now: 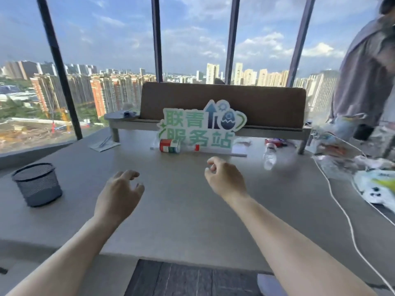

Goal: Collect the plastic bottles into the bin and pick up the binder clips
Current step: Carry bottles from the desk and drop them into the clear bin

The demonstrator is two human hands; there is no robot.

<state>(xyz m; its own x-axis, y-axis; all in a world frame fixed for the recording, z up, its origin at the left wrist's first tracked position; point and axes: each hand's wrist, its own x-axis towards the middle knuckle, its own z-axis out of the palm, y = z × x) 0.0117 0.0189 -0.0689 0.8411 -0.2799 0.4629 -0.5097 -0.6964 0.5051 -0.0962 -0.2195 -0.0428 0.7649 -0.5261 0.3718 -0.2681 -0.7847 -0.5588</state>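
Observation:
A dark mesh bin (36, 184) stands upright on the grey table (183, 210) at the left. A clear plastic bottle (269, 155) lies on its side at the right of the table's middle. A bottle with a red, white and green label (170, 145) lies against the base of a green-lettered sign (201, 126). My left hand (119, 196) hovers over the table's middle, fingers loosely curled and apart, holding nothing. My right hand (224, 177) hovers to the left of the clear bottle, fingers curled, nothing visible in it. I cannot make out any binder clips.
A brown-backed bench (222, 103) runs along the window behind the sign. A white cable (342, 210) crosses the table's right side beside plastic bags and wrappers (376, 184). Another person (367, 77) stands at the far right. Folded paper (104, 144) lies at the back left.

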